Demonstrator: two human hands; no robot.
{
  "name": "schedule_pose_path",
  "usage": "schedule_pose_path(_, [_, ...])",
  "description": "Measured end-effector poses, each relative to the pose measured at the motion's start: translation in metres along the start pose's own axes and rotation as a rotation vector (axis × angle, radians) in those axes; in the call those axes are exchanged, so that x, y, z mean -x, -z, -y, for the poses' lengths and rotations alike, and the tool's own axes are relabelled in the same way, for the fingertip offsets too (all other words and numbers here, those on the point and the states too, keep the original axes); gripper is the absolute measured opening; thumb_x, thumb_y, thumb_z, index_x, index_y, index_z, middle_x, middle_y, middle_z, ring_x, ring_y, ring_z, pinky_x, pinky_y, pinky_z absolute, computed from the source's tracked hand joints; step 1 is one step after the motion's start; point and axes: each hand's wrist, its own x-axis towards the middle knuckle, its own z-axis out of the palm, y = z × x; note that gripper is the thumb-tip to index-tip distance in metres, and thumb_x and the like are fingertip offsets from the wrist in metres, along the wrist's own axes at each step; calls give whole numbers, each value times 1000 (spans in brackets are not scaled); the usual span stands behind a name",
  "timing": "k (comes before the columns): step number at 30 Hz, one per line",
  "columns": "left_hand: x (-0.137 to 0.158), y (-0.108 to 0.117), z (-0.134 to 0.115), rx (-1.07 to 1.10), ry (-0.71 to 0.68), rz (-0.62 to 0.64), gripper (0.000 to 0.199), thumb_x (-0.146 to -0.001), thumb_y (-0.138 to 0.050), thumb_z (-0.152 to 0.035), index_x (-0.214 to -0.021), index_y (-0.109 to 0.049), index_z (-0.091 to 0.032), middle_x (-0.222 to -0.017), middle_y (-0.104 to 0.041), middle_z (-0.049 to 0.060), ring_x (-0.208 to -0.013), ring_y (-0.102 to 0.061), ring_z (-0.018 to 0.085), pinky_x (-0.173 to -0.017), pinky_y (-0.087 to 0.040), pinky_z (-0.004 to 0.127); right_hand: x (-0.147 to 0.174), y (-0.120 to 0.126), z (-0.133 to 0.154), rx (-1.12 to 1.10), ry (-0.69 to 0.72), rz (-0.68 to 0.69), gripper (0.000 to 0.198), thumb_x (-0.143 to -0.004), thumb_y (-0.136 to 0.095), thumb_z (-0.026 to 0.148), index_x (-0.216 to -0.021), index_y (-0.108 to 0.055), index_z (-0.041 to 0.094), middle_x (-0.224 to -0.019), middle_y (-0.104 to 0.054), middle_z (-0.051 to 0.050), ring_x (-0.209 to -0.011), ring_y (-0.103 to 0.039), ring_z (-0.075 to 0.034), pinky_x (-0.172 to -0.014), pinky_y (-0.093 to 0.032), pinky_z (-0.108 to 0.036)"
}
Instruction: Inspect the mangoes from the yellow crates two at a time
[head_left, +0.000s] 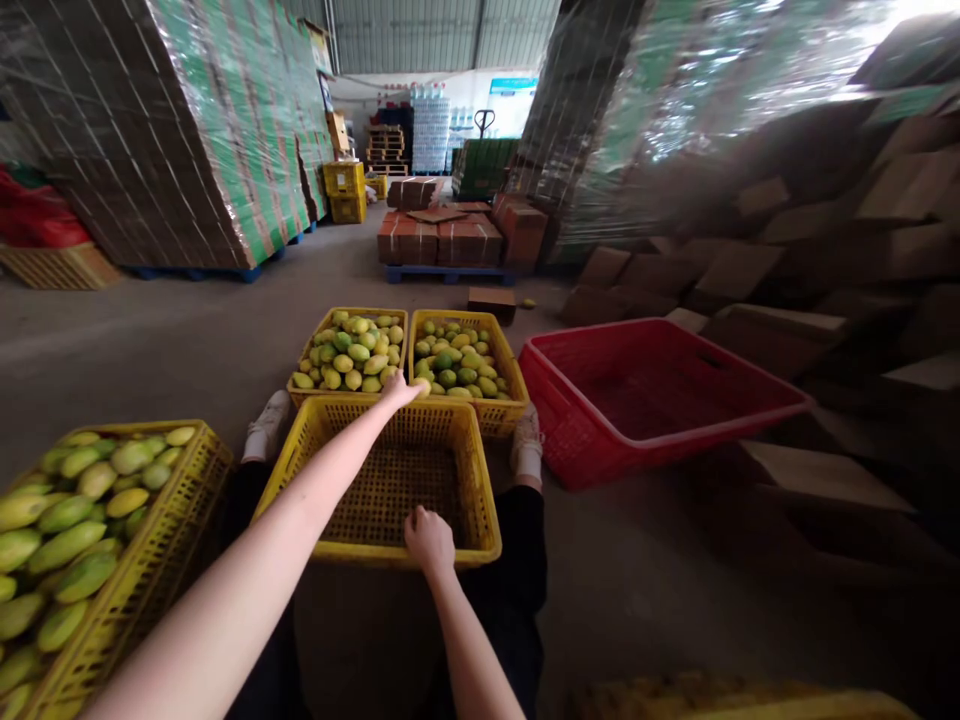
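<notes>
My left hand (pixel 400 391) stretches over to the far side of the yellow crate between my legs. Its fingers close on a yellow mango (pixel 422 387), right by the rims of two other crates. Curled at the near rim of the bare-bottomed yellow crate (pixel 481 470) is my right hand (pixel 431 540); whatever its fingers hold is hidden. Beyond stand a left crate (pixel 349 394) heaped with yellow-green mangoes (pixel 360 352) and a right crate (pixel 499 408) with greener mangoes (pixel 454 360).
At my left stands another yellow crate (pixel 169 520) of larger mangoes (pixel 82 520). A red crate (pixel 585 430) lies to the right, near piled cardboard (pixel 697 275). Boxes on a blue pallet (pixel 450 272) and wrapped stacks (pixel 247 130) stand further back.
</notes>
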Motion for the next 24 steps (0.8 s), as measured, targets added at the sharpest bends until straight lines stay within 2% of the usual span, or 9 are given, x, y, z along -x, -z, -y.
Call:
schedule_pose_path(2, [4,10,-8,-18,-117,-42,50,-83,-65,-37,-125,-55,-12,-137,-54,20,-129,-51,28,-97,-48,32,0,0,0,-11,2,-1,32,-95,-41,24,-95,-71,14,-93,-75,-15,-87,-73,-24,-69,-48,-28])
schedule_pose_path(5, [44,19,20,-46,-263,-21,29,-81,-64,-25,-109,-64,-15,-123,-63,14,-119,-58,24,-103,-45,34,0,0,0,-32,3,-14,32,-95,-42,24,-94,-72,14,-93,-75,-16,-87,-73,-24,-70,-48,-27])
schedule_pose_path(8, [109,26,85,-66,-350,-10,18,-77,-61,-16,-93,-67,-17,-109,-67,10,-105,-65,22,-99,-49,36,-2,0,0,-57,2,-37,31,-94,-43,23,-91,-72,13,-93,-75,-17,-88,-73,-25,-72,-48,-29])
schedule_pose_path(11, [173,39,169,-97,-353,-49,14,-73,-58,-15,-85,-66,-18,-100,-68,10,-101,-67,24,-96,-52,39,-3,1,1,-85,2,-70,28,-92,-45,22,-87,-71,12,-93,-75,-20,-87,-73,-27,-72,-48,-31])
schedule_pose_path(14, [227,62,250,-92,-307,-121,15,-74,-57,-24,-86,-66,-21,-100,-69,8,-100,-68,25,-96,-53,42,6,3,3,-130,22,-115,24,-90,-48,20,-86,-70,12,-90,-75,-19,-86,-72,-27,-74,-49,-31])
schedule_pose_path(17, [274,97,303,-15,-284,-237,22,-76,-54,-36,-89,-66,-22,-103,-69,9,-95,-68,24,-92,-55,41,33,3,4,-211,91,-169,21,-86,-48,15,-90,-68,15,-93,-75,-14,-92,-71,-23,-82,-49,-31])
schedule_pose_path(20, [308,132,314,15,-214,-321,27,-75,-53,-41,-87,-66,-21,-100,-69,9,-86,-68,23,-88,-56,42,72,4,-2,-321,168,-219,26,-85,-46,18,-101,-66,18,-106,-74,-11,-102,-68,-21,-89,-50,-31])
schedule_pose_path(22, [318,149,299,29,-205,-322,29,-75,-53,-41,-89,-66,-19,-102,-69,10,-86,-69,23,-88,-55,40,95,11,-10,-387,202,-239,28,-84,-45,22,-103,-65,19,-109,-73,-10,-102,-68,-21,-86,-52,-32])
schedule_pose_path(24, [316,157,272,26,-214,-324,28,-77,-54,-38,-91,-67,-18,-107,-68,10,-87,-69,21,-89,-55,37,112,26,-18,-439,238,-246,26,-80,-49,26,-100,-65,19,-103,-74,-9,-97,-69,-22,-83,-54,-33])
